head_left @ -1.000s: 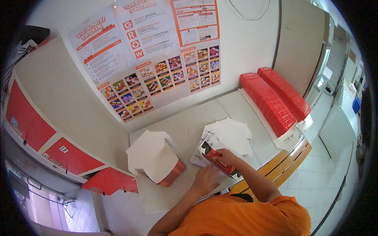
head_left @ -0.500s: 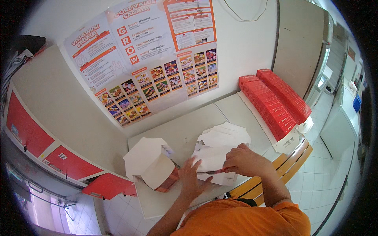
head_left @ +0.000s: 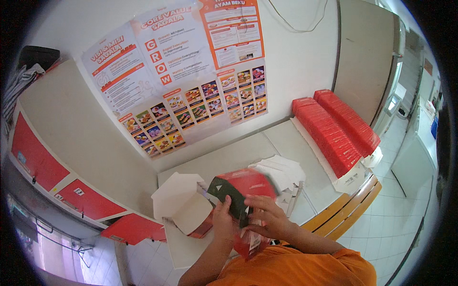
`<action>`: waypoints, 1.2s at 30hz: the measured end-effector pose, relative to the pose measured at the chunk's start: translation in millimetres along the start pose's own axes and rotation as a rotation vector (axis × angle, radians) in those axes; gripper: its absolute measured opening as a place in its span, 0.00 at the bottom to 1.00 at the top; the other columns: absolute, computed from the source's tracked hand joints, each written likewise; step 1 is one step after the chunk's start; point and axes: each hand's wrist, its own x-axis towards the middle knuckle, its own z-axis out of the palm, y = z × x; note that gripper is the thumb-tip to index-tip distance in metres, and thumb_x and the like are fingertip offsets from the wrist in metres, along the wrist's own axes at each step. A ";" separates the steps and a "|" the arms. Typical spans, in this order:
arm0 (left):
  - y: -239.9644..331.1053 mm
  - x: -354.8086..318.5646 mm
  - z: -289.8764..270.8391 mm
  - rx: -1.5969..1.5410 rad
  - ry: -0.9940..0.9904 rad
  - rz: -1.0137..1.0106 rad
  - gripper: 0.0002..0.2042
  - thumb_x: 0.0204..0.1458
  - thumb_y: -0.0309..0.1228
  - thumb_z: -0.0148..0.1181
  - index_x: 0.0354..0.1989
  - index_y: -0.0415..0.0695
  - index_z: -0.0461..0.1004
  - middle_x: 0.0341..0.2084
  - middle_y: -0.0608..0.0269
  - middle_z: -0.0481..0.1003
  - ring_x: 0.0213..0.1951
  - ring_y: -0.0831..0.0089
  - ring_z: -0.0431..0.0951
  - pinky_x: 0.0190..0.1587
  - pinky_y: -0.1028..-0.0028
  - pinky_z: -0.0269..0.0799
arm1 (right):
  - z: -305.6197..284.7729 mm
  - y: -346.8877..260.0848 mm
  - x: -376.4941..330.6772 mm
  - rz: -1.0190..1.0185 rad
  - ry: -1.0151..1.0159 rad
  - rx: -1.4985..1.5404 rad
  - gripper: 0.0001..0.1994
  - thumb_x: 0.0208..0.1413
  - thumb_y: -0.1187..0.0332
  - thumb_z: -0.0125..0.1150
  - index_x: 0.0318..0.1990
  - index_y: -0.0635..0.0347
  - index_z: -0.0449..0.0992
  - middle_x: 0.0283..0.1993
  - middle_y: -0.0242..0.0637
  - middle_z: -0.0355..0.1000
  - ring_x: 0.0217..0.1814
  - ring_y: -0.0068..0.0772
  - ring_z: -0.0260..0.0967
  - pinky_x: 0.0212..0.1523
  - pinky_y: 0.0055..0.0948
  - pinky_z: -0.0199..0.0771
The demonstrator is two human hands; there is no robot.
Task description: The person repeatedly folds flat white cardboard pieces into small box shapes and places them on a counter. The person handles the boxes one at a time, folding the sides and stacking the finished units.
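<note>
A red carton (head_left: 252,180) with a dark green panel is raised in front of me, its white inner side no longer facing up. My left hand (head_left: 223,220) is closed on the edge of the green panel, thumb on top. On the other side of that panel my right hand (head_left: 273,217) grips the carton with bent fingers. Part of the carton hangs below my wrists near the orange shirt and looks blurred. Left of my hands stands a partly folded carton (head_left: 183,198), white inside and red outside, flaps spread. Behind the held carton lie flat white carton blanks (head_left: 282,169).
Two long rows of red folded cartons (head_left: 329,138) stand at the table's far right on a white sheet. A wooden slatted bench (head_left: 355,207) runs along the right front edge. Red-doored lockers (head_left: 90,198) flank the left side, and a wall with posters (head_left: 171,71) closes off the back.
The blank that lay white side up has been lifted and turned, showing its red and green outside. Both hands have come closer together and now hold it.
</note>
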 end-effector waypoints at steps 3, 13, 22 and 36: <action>-3.2 -8.6 14.9 -0.173 -0.006 0.014 0.12 0.66 0.30 0.58 0.55 0.41 0.71 0.44 0.63 0.78 0.45 0.72 0.79 0.45 0.70 0.79 | 11.6 -6.9 8.6 0.178 0.219 0.155 0.10 0.52 0.74 0.72 0.40 0.59 0.77 0.64 0.46 0.73 0.71 0.57 0.66 0.67 0.55 0.66; -26.5 6.0 -5.2 0.233 -0.102 0.170 0.12 0.66 0.33 0.60 0.51 0.37 0.74 0.44 0.60 0.79 0.44 0.73 0.78 0.47 0.71 0.76 | -26.0 -2.2 27.4 -0.003 -0.115 -0.244 0.08 0.46 0.76 0.72 0.31 0.57 0.77 0.52 0.37 0.79 0.66 0.53 0.69 0.68 0.59 0.62; -20.5 11.2 -19.5 1.211 -0.460 0.112 0.15 0.64 0.38 0.63 0.45 0.37 0.74 0.35 0.57 0.81 0.36 0.68 0.79 0.40 0.69 0.74 | -41.2 -12.5 26.7 0.205 -0.082 -0.161 0.21 0.57 0.58 0.69 0.50 0.57 0.68 0.66 0.52 0.64 0.71 0.59 0.58 0.72 0.55 0.53; -6.1 -40.6 -7.1 1.194 -0.315 0.264 0.19 0.52 0.31 0.74 0.52 0.43 0.78 0.31 0.59 0.84 0.33 0.78 0.81 0.39 0.76 0.74 | -58.6 4.3 2.8 0.543 -0.672 -0.045 0.15 0.59 0.61 0.67 0.49 0.54 0.72 0.42 0.46 0.77 0.47 0.51 0.75 0.46 0.46 0.71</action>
